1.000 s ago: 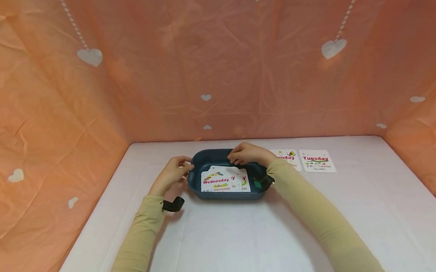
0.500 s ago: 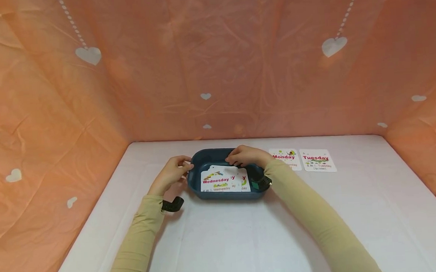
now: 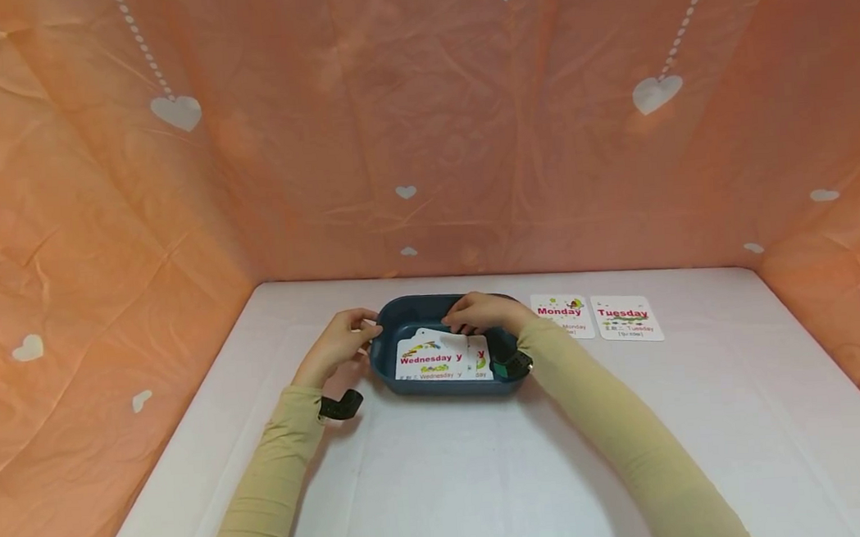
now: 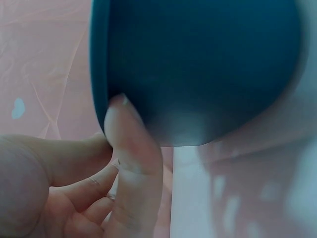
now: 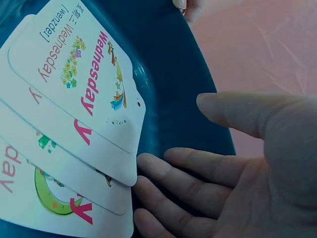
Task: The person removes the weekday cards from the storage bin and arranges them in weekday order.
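Observation:
A dark blue oval tray (image 3: 448, 389) rests on the table with several overlapping day cards inside. Topmost is a Wednesday card (image 3: 428, 359), also seen in the right wrist view. At the tray's left end, my left hand (image 3: 342, 344) pinches the rim, with finger and thumb on either side of the wall (image 4: 198, 69). My right hand (image 3: 483, 310) reaches over the far rim into the tray. In the right wrist view its fingers (image 5: 183, 183) extend loosely at the cards' edges, the thumb held apart from them. Nothing is gripped by that hand.
To the right of the tray lie a Monday card (image 3: 564, 314) and a Tuesday card (image 3: 627, 319), side by side on the white table (image 3: 442, 473). An orange cloth (image 3: 467, 151) with white hearts encloses the back and sides.
My right hand has shifted slightly left over the tray, uncovering more of the Monday card. The cards in the tray have slid a little against one another. My left hand stays on the rim.

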`<move>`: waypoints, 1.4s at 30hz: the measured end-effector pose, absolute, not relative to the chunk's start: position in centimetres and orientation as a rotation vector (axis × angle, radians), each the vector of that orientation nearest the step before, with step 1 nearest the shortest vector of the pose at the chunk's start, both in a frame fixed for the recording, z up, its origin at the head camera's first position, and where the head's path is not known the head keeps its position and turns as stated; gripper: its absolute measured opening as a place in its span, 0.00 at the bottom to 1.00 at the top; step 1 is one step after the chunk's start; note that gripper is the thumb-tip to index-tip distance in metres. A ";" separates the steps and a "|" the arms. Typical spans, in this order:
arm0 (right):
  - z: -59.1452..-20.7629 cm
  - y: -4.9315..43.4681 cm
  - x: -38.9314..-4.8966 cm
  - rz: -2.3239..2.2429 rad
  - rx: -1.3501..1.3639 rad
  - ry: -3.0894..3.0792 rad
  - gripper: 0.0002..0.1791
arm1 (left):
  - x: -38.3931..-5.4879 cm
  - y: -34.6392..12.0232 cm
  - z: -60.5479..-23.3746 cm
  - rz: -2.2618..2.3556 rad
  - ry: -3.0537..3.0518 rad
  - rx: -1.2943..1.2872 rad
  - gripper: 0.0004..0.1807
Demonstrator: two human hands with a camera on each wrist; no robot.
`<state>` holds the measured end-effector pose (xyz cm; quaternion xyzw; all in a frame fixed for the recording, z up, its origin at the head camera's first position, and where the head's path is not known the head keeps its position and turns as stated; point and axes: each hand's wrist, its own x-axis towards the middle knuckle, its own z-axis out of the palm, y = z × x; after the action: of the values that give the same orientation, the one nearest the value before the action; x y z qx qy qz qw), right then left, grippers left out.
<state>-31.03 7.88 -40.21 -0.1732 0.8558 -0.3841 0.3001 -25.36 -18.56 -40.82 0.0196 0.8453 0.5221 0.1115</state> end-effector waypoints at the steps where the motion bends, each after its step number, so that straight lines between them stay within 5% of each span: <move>1: -40.2 7.9 -31.0 -1.015 -0.463 2.273 0.24 | -25.3 -18.6 -40.8 1.529 2.483 0.053 0.19; 42: -39.4 7.7 -30.9 -0.883 -0.694 2.318 0.12 | -25.5 -18.6 -40.9 1.525 2.493 0.058 0.19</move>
<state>-30.89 7.75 -39.41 -0.2588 0.8642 -0.3291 0.2791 -25.46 -18.60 -40.91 0.0198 0.8478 0.5185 0.1091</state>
